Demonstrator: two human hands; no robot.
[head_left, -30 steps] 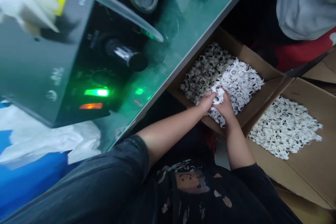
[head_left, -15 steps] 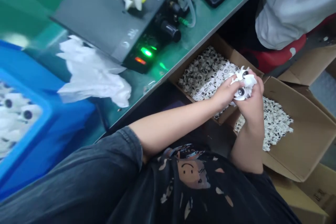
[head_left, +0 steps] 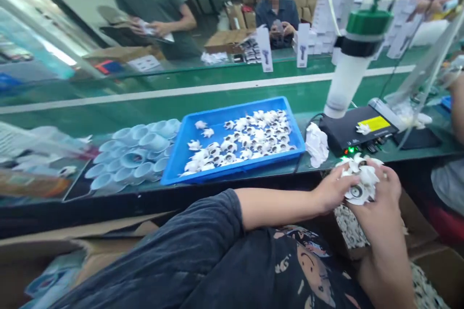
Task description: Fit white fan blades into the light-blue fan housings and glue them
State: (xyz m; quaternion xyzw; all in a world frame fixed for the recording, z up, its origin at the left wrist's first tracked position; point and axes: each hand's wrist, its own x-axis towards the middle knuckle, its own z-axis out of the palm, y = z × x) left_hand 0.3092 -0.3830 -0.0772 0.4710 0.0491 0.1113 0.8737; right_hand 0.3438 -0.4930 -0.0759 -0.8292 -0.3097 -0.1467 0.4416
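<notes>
My left hand (head_left: 330, 190) and my right hand (head_left: 387, 197) are together at the right, above the bench edge. Between them they grip a cluster of white fan impellers (head_left: 362, 181). Each has curved blades, and a dark round hub shows on one facing me. My fingers curl round the bunch from both sides; some fingertips are hidden behind it. To the left on the bench, a blue tray (head_left: 214, 119) holds many similar white impellers (head_left: 246, 141). Below my hands, a cardboard box holds a heap of small white parts (head_left: 350, 227).
Pale blue cups (head_left: 136, 157) stand left of the tray. A black control box (head_left: 335, 134), crumpled white paper (head_left: 317, 145) and a hanging green-capped dispenser barrel (head_left: 350, 65) are at the right. Co-workers sit or stand across the green belt (head_left: 181, 79); another person is at far right.
My view has swung up and left from the boxes to the bench. Both hands, still holding the impellers, have come up from over the cardboard boxes towards the bench edge.
</notes>
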